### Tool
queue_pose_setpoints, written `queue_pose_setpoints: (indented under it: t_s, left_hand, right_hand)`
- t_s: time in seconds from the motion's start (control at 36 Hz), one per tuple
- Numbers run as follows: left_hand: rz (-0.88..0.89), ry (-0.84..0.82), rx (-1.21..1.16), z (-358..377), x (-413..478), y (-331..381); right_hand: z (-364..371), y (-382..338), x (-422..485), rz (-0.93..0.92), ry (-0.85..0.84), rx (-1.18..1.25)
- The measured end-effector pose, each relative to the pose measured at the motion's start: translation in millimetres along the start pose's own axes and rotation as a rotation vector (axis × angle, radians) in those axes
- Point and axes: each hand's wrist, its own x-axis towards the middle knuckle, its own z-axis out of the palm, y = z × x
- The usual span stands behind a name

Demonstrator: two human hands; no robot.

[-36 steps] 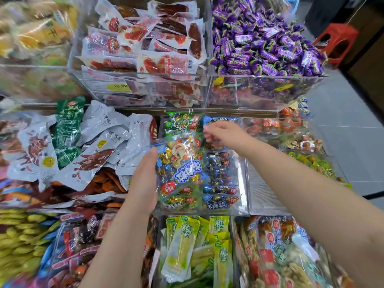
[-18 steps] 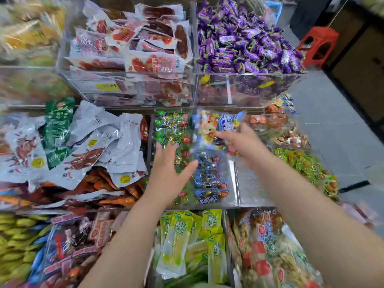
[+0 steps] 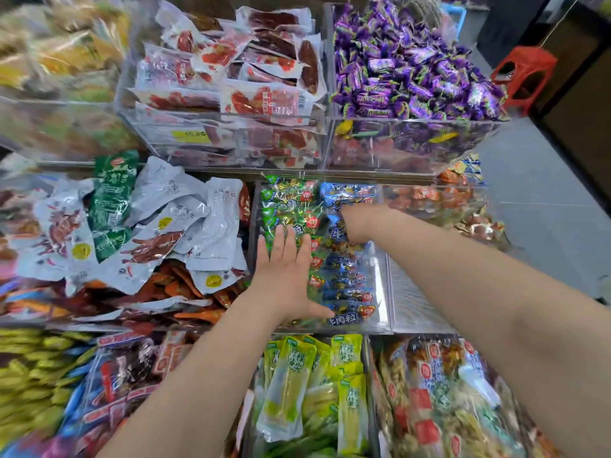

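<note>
A clear bin (image 3: 380, 259) holds green and blue foil snack packets. A clear snack bag (image 3: 299, 228) with a blue label lies on top of them. My left hand (image 3: 286, 276) rests flat on the packets, fingers straight and spread, fingertips at the bag's near edge. My right hand (image 3: 358, 223) reaches in from the right to the far half of the bin. Its fingers curl down at the bag's right edge among blue packets (image 3: 347, 193), and the fingertips are hidden.
White and green pouches (image 3: 158, 233) fill the bin to the left. Yellow-green packs (image 3: 297, 385) lie below. Red meat packs (image 3: 251, 77) and purple candies (image 3: 406, 67) sit in the upper tier. A red stool (image 3: 524, 74) stands on the floor to the right.
The snack bag, held up over the back of the bin half a second ago, has come down onto the packets. My left hand moved forward and flattened on the pile.
</note>
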Motion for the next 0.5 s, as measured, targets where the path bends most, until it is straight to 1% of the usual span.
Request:
queue_pose_setpoints:
  t_s: [0.06,0.22,0.31,0.36,0.42,0.5]
  left_hand:
    - [0.023,0.05,-0.008,1.1,5.0,7.0]
    - [-0.002,0.186,-0.024,9.9,27.9,12.6]
    - [-0.028,0.207,-0.02,12.5,36.9,7.2]
    - [-0.034,0.206,-0.014,13.9,41.0,6.2]
    - [-0.036,0.196,-0.014,14.4,43.9,6.2]
    - [-0.045,0.177,-0.019,14.4,45.9,5.7]
  right_hand:
    - [1.0,-1.4,1.4,0.02,-0.014,0.013]
    - [15.7,2.2,-0.8,0.122,0.218,-0.007]
    - [31.2,1.6,-4.7,0.031,0.37,0.06]
    - [43.9,-1.3,-4.7,-0.055,0.429,0.057]
    - [56.1,-5.6,-1.9,-0.101,0.423,0.042]
    - [69.4,-10.5,4.1,-0.091,0.4,0.032]
